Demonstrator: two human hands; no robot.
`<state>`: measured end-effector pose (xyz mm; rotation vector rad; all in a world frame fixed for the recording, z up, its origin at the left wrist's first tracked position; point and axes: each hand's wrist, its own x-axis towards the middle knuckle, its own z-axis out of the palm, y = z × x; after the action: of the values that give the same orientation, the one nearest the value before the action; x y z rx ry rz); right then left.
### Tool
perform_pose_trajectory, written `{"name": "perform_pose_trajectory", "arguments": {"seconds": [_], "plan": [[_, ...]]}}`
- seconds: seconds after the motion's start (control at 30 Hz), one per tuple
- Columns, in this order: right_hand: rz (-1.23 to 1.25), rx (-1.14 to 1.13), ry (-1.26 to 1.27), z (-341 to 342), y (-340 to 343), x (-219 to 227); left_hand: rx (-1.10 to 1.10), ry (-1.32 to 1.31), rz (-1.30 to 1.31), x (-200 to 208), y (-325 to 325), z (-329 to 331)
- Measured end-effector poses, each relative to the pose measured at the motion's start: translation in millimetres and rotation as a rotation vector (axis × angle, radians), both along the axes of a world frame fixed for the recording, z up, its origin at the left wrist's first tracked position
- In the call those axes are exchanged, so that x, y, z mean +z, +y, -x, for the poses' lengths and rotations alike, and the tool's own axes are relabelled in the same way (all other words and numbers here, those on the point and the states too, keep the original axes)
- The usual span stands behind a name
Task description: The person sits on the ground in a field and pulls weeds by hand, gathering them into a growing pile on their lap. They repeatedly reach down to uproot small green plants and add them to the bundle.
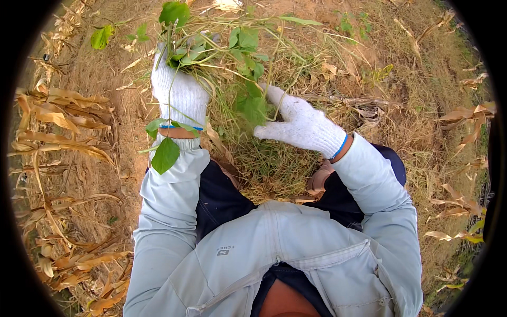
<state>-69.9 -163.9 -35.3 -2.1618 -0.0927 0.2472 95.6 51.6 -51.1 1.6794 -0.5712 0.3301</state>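
Note:
My left hand (180, 98), in a white knit glove with a blue cuff edge, is closed around a bunch of green leafy vines (247, 41). Long thin stems spread from it to the right, and leaves hide most of its fingers. One strand with a broad leaf (166, 156) hangs over my left wrist. My right hand (303, 127), gloved the same way, is beside the drooping leaves (252, 103) with thumb and fingers apart. Its fingertips are close to the leaves; whether they touch, I cannot tell.
Cut grass and straw (269, 171) lie between my feet. Dry corn stalks and leaves (68, 124) line the left side, with more dry leaves (465, 119) at the right. Reddish soil (124, 137) shows between them. Small green weeds (346, 25) grow farther ahead.

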Motion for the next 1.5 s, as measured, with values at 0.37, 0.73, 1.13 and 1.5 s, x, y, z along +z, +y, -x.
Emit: {"name": "perform_pose_trajectory", "arguments": {"seconds": [0.37, 0.73, 1.13, 1.5], "plan": [[-0.253, -0.16, 0.123, -13, 45, -32, 0.023, 0.247, 0.057, -42, -25, 12], [-0.521, -0.426, 0.149, -21, 0, -7, 0.228, 0.255, -0.142, -9, 22, -9], [0.303, -0.422, -0.159, 6, -75, 26, 0.643, -0.132, -0.669, 40, 102, -40], [0.324, -0.633, -0.373, 21, -138, 37, 0.571, -0.149, -0.569, 28, 93, -42]]}}
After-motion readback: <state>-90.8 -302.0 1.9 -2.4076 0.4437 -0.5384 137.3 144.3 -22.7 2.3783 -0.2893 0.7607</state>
